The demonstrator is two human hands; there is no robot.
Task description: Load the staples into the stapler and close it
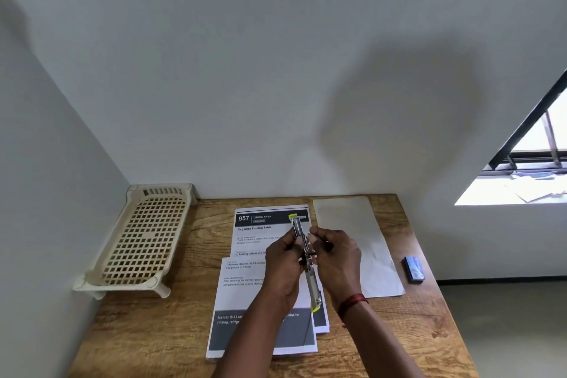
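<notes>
Stapler [303, 258] swung open, held above printed sheets [264, 285] on worktop [423, 331]; your left hand [283, 261] and right hand [336, 258] pinch it mid-body. Staple box [414, 268] apparently untouched; sheets not yet stapled.

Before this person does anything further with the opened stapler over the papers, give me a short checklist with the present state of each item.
1. Left hand grips the stapler: ok.
2. Right hand pinches the stapler from the other side: ok.
3. Stapler swung open, yellow ends far apart: ok.
4. Staples loaded in its channel: cannot tell, too small.
5. Small blue box within reach on the table, right of the blank sheet: ok.
6. Printed sheets squared up together: not ok, they lie overlapped and offset.
</notes>
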